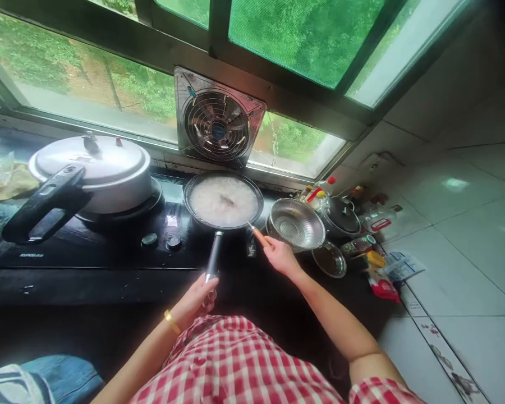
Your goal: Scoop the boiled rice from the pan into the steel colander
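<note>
Has a round black frying pan of pale, frothy liquid set on the black glass stovetop directly ahead of the left hand, probably over a burner for heat, with its long black-and-silver handle turned back toward that hand, likely for easy steadying. Has a silver perforated metal strainer just beyond the right hand, perhaps for easy reach. Grips the handle's near end with the left, fingers curled closed; clasps a slim orange-brown wooden-handled utensil in the right, fingers closed, angled over the pan's rim; cannot make out its tip
</note>
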`<state>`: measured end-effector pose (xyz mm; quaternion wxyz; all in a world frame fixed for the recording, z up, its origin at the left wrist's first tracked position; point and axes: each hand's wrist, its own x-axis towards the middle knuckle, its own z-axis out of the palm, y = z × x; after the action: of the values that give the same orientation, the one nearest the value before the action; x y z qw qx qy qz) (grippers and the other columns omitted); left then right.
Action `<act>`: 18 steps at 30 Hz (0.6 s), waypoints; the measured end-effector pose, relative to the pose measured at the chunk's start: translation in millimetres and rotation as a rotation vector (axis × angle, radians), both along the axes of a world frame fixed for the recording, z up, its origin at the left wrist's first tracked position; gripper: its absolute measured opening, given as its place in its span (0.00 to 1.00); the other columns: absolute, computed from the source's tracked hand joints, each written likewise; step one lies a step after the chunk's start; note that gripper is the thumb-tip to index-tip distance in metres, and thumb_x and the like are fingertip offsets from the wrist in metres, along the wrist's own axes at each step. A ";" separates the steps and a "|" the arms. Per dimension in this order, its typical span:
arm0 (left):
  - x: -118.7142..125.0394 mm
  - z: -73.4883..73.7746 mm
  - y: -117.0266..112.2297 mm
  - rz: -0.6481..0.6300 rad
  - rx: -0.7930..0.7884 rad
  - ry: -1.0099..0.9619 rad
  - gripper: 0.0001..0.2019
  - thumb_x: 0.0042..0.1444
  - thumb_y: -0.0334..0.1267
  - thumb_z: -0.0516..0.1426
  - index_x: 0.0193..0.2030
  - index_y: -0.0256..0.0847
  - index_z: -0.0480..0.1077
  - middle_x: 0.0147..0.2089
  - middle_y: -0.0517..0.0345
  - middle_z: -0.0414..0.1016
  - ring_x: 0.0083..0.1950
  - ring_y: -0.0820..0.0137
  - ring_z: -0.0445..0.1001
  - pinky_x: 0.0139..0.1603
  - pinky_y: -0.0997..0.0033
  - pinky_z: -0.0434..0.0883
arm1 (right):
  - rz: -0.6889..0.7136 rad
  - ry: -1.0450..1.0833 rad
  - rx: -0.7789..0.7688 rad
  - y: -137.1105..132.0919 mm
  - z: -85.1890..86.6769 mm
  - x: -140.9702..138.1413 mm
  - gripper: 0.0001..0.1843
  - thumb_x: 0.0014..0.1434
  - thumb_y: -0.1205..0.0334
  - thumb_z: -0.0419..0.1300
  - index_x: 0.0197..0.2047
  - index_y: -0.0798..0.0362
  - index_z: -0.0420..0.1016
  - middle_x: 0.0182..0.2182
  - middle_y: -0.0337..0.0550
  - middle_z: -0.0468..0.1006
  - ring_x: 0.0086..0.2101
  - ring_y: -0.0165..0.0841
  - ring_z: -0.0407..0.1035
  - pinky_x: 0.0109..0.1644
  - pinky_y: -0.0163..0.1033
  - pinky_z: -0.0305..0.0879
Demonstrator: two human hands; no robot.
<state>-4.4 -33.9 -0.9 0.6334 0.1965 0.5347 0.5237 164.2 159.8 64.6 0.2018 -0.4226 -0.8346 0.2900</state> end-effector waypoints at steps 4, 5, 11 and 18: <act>-0.3 2.5 0.4 -0.002 0.002 0.010 0.28 0.43 0.60 0.59 0.42 0.45 0.54 0.21 0.70 0.57 0.17 0.81 0.55 0.16 0.83 0.41 | -0.035 0.040 -0.103 2.4 -6.1 4.9 0.11 0.55 0.57 0.57 0.38 0.51 0.76 0.22 0.37 0.72 0.26 0.30 0.66 0.28 0.32 0.59; -0.4 2.3 0.7 0.000 -0.003 0.016 0.28 0.43 0.60 0.59 0.41 0.45 0.54 0.21 0.70 0.56 0.17 0.82 0.54 0.16 0.83 0.42 | -0.068 0.093 -0.217 5.3 -10.8 10.8 0.12 0.56 0.55 0.57 0.38 0.53 0.76 0.24 0.39 0.73 0.26 0.30 0.68 0.28 0.31 0.60; -2.0 -1.4 2.3 -0.009 -0.032 0.039 0.28 0.43 0.62 0.58 0.40 0.45 0.54 0.22 0.70 0.56 0.18 0.81 0.53 0.16 0.83 0.43 | -0.616 0.541 -0.933 36.7 -68.2 74.9 0.19 0.63 0.57 0.50 0.52 0.61 0.61 0.37 0.57 0.74 0.27 0.33 0.74 0.27 0.36 0.70; 2.3 12.7 -0.5 0.029 -0.035 0.045 0.32 0.40 0.61 0.61 0.46 0.46 0.55 0.21 0.70 0.54 0.18 0.82 0.51 0.16 0.84 0.43 | -0.720 0.722 -0.817 86.2 -108.3 78.5 0.22 0.65 0.67 0.43 0.60 0.47 0.45 0.52 0.52 0.63 0.28 0.25 0.74 0.29 0.33 0.72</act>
<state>-2.1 -34.4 11.8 0.6171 0.1892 0.5607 0.5188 242.8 246.0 -43.7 0.3769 -0.5944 -0.3434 0.6219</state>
